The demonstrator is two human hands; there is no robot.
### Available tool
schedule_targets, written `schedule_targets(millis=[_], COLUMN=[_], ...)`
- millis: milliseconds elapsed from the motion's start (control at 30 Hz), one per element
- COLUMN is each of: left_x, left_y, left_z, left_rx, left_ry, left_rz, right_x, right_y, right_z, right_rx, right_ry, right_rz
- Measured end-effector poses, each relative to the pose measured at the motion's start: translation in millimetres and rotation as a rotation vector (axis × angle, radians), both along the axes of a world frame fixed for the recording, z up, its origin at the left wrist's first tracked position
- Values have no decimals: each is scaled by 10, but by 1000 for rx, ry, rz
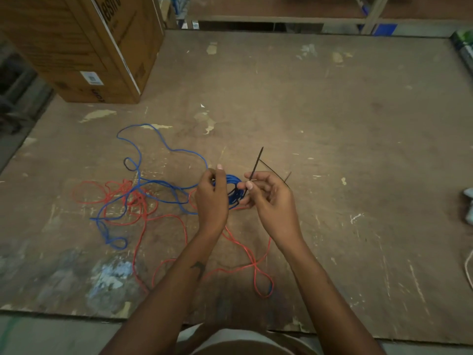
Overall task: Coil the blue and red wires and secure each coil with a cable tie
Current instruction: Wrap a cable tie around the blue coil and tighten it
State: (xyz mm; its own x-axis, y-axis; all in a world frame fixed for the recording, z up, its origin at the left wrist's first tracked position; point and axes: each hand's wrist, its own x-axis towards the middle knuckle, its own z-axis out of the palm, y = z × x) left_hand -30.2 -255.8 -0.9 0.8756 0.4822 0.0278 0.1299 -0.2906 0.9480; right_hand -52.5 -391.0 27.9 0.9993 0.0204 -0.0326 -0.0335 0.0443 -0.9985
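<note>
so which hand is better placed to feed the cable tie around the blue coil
Right. The right hand already pinches the black cable tie beside the blue coil, while the left hand is occupied gripping that coil.

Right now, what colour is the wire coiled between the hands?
Blue coil; head view shows it best.

A small blue coil of several tight turns is held up at the picture's centre. Its loose blue wire trails to nine o'clock, tangled over the uncoiled red wire. A thin black cable tie stands at the coil's three o'clock edge, tip toward twelve.
</note>
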Motion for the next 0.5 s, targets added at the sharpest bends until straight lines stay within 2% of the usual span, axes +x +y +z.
schedule_targets(millis=[200,300,500], left_x=[-132,-165,-236], left_y=[52,92,174], left_z=[91,96,103], left_rx=[-7,-74,-189], left_ry=[-14,-15,22], left_rz=[-1,26,44], right_x=[-104,-155,-225], right_y=[136,205,279], right_z=[-39,-45,44], right_rx=[-95,-165,-166], right_ry=[-28,-81,-126], right_rz=[-4,-50,-72])
